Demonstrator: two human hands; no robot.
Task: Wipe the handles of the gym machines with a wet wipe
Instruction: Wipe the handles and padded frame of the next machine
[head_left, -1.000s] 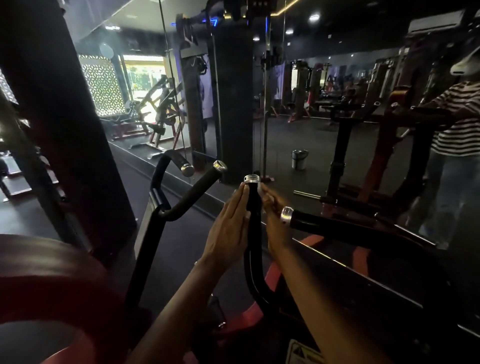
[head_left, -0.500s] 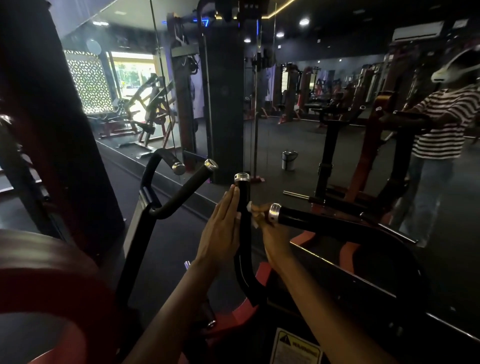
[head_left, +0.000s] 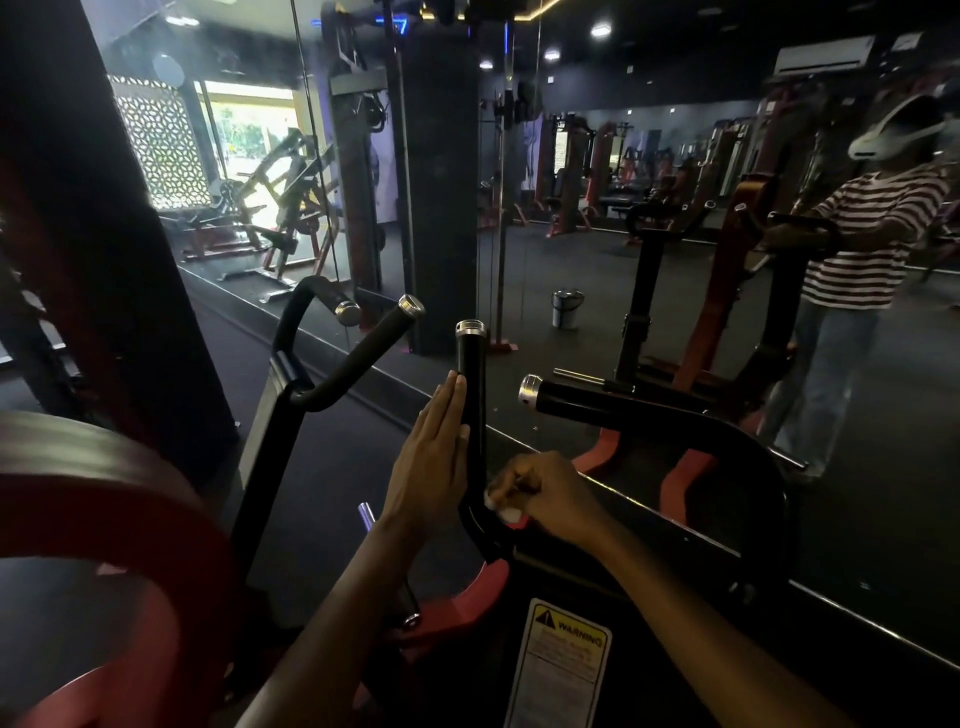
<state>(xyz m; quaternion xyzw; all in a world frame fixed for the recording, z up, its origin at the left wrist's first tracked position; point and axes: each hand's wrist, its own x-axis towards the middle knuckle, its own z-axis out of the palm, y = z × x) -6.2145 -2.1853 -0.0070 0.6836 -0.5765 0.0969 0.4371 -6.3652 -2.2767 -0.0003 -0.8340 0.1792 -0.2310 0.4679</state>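
An upright black handle (head_left: 471, 364) with a silver end cap rises at the centre of the machine. My left hand (head_left: 434, 462) lies flat against its left side, fingers straight. My right hand (head_left: 545, 491) is curled low at the handle's bend, pinching a small white wet wipe (head_left: 501, 508) against the bar. A second black handle (head_left: 576, 402) with a silver cap points left just to the right. Two more black handles (head_left: 374, 338) stand further left.
A wall mirror ahead reflects the gym floor, a small bin (head_left: 566, 309) and a person in a striped shirt (head_left: 862, 244). A red padded part (head_left: 104, 499) fills the lower left. A warning label (head_left: 563, 670) sits on the frame below.
My right hand with the wipe has slid down the upright handle from near its top to its lower bend. My left hand stays flat against the handle, now lower on it.
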